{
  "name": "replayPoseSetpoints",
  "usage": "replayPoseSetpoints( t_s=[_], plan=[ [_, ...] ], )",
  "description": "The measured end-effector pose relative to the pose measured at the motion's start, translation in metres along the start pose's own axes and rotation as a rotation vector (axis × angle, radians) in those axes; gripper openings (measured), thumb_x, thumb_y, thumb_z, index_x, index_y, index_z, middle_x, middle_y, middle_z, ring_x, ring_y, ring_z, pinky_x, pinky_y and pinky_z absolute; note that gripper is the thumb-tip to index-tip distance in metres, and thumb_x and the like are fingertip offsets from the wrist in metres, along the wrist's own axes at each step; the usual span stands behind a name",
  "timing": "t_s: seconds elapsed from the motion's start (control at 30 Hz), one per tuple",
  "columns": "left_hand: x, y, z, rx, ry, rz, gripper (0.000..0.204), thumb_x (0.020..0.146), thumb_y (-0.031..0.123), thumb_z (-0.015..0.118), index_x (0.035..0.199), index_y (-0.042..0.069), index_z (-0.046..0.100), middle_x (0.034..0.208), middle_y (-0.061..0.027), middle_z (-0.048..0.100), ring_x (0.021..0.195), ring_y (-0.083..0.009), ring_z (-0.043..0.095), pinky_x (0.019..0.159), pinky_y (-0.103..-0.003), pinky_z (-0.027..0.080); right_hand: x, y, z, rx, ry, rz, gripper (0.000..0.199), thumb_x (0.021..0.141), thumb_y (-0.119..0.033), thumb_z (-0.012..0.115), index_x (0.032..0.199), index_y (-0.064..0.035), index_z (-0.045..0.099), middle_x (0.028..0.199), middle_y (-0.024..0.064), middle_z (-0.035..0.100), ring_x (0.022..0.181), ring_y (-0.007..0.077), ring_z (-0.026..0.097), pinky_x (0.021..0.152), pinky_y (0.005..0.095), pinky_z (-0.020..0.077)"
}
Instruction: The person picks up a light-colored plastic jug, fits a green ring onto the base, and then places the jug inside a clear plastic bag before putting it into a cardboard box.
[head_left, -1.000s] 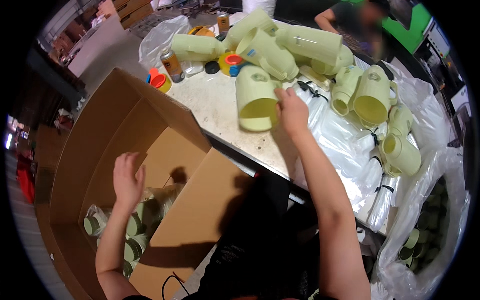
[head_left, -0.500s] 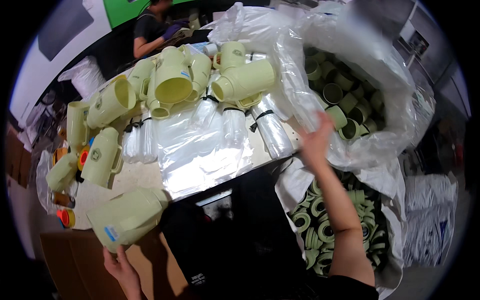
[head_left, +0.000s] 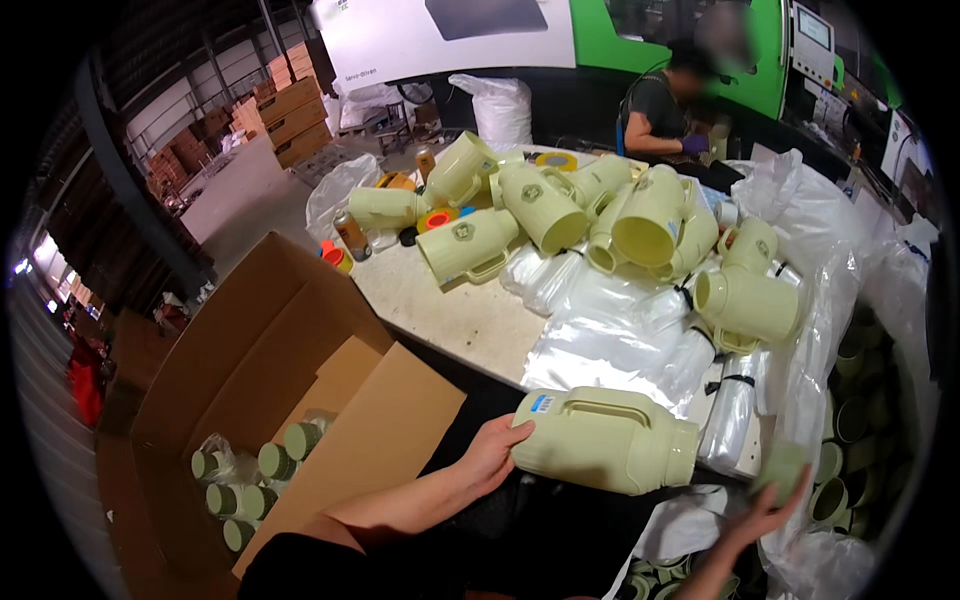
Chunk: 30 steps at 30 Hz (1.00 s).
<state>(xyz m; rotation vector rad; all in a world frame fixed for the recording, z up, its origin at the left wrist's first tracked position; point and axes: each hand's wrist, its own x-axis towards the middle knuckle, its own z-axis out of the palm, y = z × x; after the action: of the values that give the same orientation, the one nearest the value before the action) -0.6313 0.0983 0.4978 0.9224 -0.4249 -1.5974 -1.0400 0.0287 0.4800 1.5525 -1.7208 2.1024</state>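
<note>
Pale-green jug [head_left: 605, 442] sideways in left fingers [head_left: 514, 433], blurred green cup [head_left: 783, 468] in right fingers [head_left: 767, 498].

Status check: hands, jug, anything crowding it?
Left hand gripping jug by one end. Jug sideways at table edge. Right hand holding green cup, blurred. Plastic bags just beyond jug.

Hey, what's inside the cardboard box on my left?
Inside the cardboard box are several round green tops, some with clear plastic around them. Whatever lies below those tops can't be seen; the near flap covers part of it.
</note>
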Motion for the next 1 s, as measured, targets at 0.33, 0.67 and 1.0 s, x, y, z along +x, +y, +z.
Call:
replayPoseSetpoints(
  t_s=[0.33,0.67,1.0],
  plan=[
    [-0.036,-0.002,-0.001,0.090,0.145,0.083,0.032,0.101,0.014,0.055,0.128,-0.003,0.056,0.118,-0.0107,0.066,0.106,-0.0204,0.065,0.095,-0.035,0.051,-0.076,-0.133,0.031,0.483,-0.507,0.161,0.081,0.090,-0.062,0.057,0.142,-0.0015,0.042,0.145,0.0211,0.045,0.130,0.0329,0.048,0.109,0.0440,0.0383],
    [0.021,0.056,0.029,0.525,-0.126,0.428,0.030,0.086,0.021,0.074,0.102,0.003,0.057,0.102,-0.0098,0.056,0.100,-0.0248,0.052,0.093,-0.035,0.042,-0.175,-0.134,0.006,0.323,-0.410,0.421,0.103,0.085,-0.063,0.065,0.154,-0.0016,0.019,0.143,0.0223,0.041,0.130,0.0330,0.044,0.110,0.0467,0.0352],
    [0.066,0.060,0.072,0.866,-1.003,0.521,0.046,0.073,0.032,0.086,0.078,0.006,0.049,0.096,-0.0074,0.051,0.094,-0.0265,0.049,0.094,-0.038,0.041,-0.227,-0.024,-0.048,-0.080,-0.515,0.589,0.075,0.091,-0.046,0.062,0.144,-0.0004,0.037,0.131,0.0229,0.054,0.113,0.0374,0.058,0.096,0.0491,0.0464]
  ],
)
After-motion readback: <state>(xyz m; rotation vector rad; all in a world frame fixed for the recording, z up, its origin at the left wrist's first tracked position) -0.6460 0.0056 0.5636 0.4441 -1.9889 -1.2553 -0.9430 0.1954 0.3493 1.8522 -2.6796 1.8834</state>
